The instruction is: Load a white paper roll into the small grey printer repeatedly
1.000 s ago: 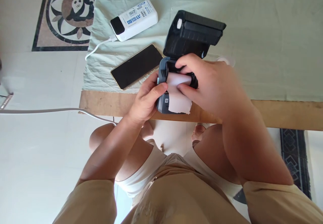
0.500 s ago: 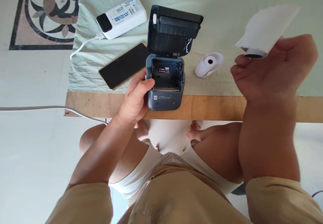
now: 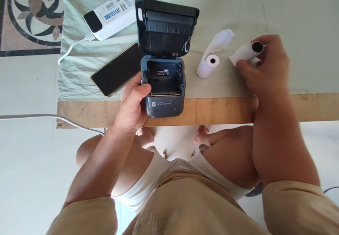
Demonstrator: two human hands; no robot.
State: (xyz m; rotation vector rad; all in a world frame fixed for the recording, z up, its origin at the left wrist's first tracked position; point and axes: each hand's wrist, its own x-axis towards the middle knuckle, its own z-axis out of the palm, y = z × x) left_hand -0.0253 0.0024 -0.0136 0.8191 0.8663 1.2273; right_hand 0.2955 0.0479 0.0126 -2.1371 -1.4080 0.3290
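My left hand (image 3: 134, 102) is closed around the lower left side of a small dark label printer (image 3: 165, 106), thumb on the rim. Its black lid (image 3: 165, 26) is flipped up and the paper bay inside holds no roll. At the right, my right hand (image 3: 270, 65) grips a thin white paper roll (image 3: 245, 52) with a wide dark core opening and a torn loose end. Between the printer and that hand lies a second paper roll (image 3: 205, 67), small-cored, its loose end sticking up and away.
A white power bank (image 3: 113, 17) with a cable (image 3: 71, 49) lies at the back left. In front of it is a black phone (image 3: 116, 70), partly behind the printer. Green cloth (image 3: 304, 23) covers the table, whose wooden edge (image 3: 217, 111) runs before my knees.
My right hand has come down and left with its paper roll, turning the core opening upward. The other roll's loose end now stretches farther out. My left hand still holds the printer.
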